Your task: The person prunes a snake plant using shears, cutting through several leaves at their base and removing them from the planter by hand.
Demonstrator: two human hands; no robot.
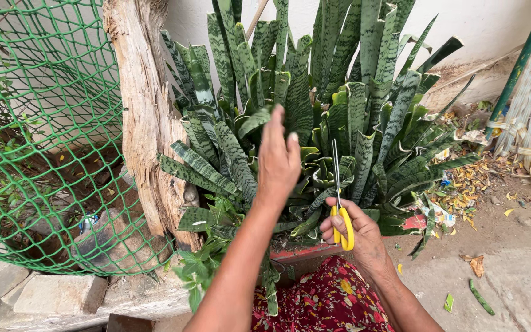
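Two hands work at one big striped-leaf plant [314,110]. The left hand [278,161] reaches in, fingers spread and empty; the right hand [354,230] grips one pair of yellow-handled scissors [339,203], blades up, near the plant's front.

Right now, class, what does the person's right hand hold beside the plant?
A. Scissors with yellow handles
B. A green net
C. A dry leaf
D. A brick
A: the right hand grips scissors with yellow handles, blades pointing up among the plant leaves, while the left hand is raised in front of the plant, holding nothing visible.
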